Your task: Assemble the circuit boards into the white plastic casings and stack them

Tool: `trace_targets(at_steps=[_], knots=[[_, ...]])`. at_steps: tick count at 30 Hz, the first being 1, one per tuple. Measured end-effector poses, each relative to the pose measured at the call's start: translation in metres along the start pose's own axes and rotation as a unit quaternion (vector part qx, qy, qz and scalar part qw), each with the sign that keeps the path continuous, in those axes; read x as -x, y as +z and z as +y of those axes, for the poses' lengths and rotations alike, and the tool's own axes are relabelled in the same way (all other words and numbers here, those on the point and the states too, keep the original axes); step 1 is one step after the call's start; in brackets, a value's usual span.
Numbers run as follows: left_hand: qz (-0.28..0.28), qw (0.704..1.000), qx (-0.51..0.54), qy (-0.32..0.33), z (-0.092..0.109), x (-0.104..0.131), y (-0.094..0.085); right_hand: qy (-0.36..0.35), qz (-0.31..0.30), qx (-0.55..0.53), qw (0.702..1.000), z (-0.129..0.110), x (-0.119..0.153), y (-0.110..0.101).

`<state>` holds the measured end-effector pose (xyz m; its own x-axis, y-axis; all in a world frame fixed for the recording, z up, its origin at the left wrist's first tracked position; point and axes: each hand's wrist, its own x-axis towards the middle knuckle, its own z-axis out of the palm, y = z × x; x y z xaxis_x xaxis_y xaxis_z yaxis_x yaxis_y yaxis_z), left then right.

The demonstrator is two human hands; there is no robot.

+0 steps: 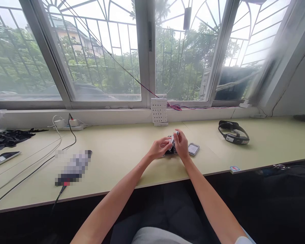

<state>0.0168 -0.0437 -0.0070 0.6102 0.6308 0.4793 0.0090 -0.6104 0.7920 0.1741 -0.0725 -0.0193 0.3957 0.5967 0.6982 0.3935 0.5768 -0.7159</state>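
Observation:
Between my two hands is a small white-and-grey flat piece (172,140), tilted and partly covered by the fingers. My left hand (159,148) pinches its lower left side. My right hand (181,144) is curled around its upper right end. Just below the hands, dark small items (170,151) lie on the table, mostly hidden, so their kind does not show. To the right of my right hand, a small grey-rimmed rectangular case or lid (193,149) rests flat on the tabletop.
The pale table (122,149) runs along the window. Stacked white boxes (159,112) stand at the sill. A black head strap device (234,133) lies right, a small sign (235,168) at the front edge. Left are a blurred-out phone-like object (73,167), cables (35,169) and a tablet (3,158).

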Motion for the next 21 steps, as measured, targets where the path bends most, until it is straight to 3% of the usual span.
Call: trace_targets(at_steps=[12,21], knots=[[-0.003,0.997,-0.074,0.02,0.0016,0.0009,0.0023,0.009,-0.002,-0.007,1.0,-0.0018,0.0,-0.0012],[0.007,0.993,-0.104,0.048,0.0047,0.0023,0.0001,0.026,-0.045,-0.065,0.997,-0.0069,-0.0001,-0.0012]])
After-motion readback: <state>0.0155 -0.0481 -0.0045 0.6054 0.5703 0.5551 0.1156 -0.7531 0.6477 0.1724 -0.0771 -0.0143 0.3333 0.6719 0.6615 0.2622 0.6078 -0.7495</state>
